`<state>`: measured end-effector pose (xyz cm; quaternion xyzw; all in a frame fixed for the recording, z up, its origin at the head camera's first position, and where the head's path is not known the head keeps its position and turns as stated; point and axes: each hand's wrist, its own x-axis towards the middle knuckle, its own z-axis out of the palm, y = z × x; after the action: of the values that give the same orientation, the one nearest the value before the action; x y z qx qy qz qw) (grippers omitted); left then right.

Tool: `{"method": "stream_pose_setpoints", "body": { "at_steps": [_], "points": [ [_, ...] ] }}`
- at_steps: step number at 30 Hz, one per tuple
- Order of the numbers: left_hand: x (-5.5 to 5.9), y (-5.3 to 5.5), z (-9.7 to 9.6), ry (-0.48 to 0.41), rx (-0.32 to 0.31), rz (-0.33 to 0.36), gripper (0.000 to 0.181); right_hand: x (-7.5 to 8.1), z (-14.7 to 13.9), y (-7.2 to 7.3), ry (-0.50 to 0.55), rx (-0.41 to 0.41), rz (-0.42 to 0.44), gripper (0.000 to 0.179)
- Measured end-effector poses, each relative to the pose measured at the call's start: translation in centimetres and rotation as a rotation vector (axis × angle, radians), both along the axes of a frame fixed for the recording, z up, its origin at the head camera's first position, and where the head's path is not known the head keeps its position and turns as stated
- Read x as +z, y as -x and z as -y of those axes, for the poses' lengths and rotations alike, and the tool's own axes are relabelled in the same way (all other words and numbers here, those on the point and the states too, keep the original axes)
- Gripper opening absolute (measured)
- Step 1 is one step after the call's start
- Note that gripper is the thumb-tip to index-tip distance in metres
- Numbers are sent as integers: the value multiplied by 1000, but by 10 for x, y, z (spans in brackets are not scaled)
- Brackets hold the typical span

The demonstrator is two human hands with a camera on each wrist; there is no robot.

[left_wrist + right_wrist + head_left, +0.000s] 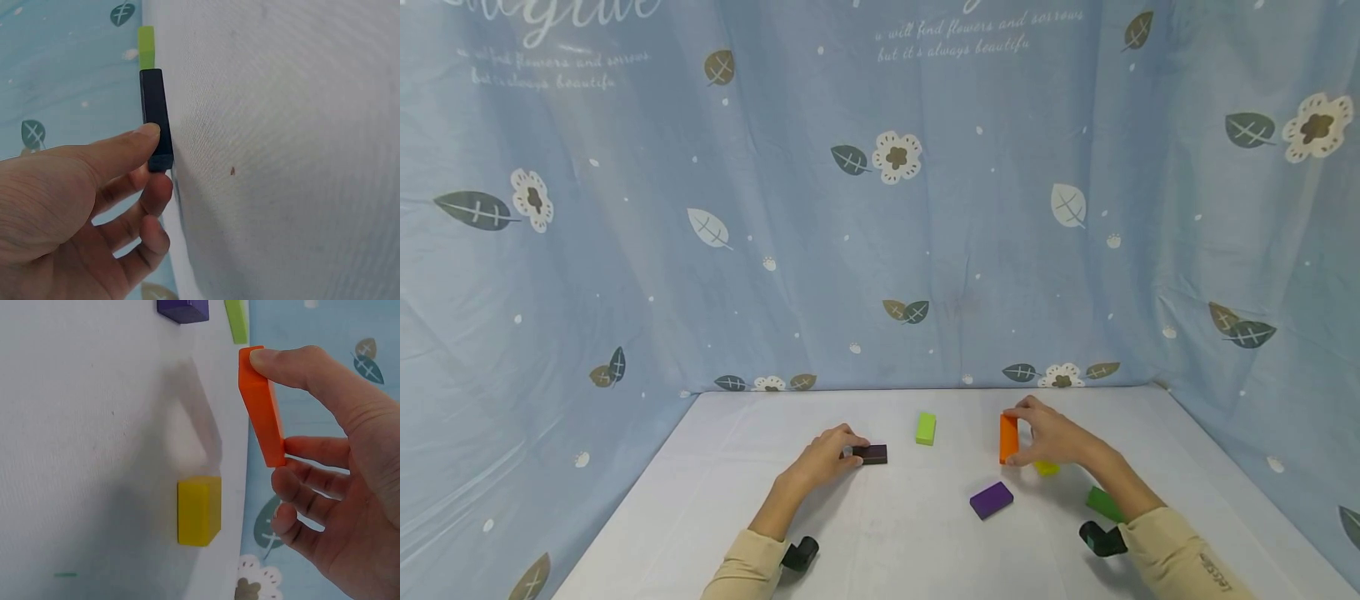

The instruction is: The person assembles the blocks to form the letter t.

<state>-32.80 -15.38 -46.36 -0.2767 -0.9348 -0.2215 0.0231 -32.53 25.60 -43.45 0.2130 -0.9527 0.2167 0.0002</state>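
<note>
- Six blocks are counted, one of each colour, with the purple block [992, 500] lying on the white table [910, 550].
- One black block [871, 455] is pinched narrowly between thumb and fingers by the left hand [823, 458], to the left of the purple block and farther back; whether it touches the table cannot be told.
- One orange block [1008, 439] is gripped end to end by the right hand [1051, 433], raised off the table, beyond the purple block.
- One lime block [926, 429] is seen farther back and left of the purple block.
- One yellow block [1047, 468] and one green block [1103, 503] are found to its right, partly hidden by the right hand and arm.
- Two black devices [801, 554] are worn, one per arm, both nearer than the purple block.
</note>
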Motion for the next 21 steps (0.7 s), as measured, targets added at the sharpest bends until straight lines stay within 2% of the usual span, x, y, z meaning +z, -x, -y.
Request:
{"method": "stream_pose_setpoints", "body": {
  "at_steps": [8, 15, 21],
  "points": [
    [0, 0, 0, -2, 0, 7, 30, -5, 5, 0, 2, 15, 4, 81],
    [0, 0, 0, -9, -3, 8, 29, -6, 11, -2, -8, 41, -24, 82],
    [0, 0, 1, -11, -6, 9, 29, -3, 18, -4, -8, 34, -4, 84]
  ]
}}
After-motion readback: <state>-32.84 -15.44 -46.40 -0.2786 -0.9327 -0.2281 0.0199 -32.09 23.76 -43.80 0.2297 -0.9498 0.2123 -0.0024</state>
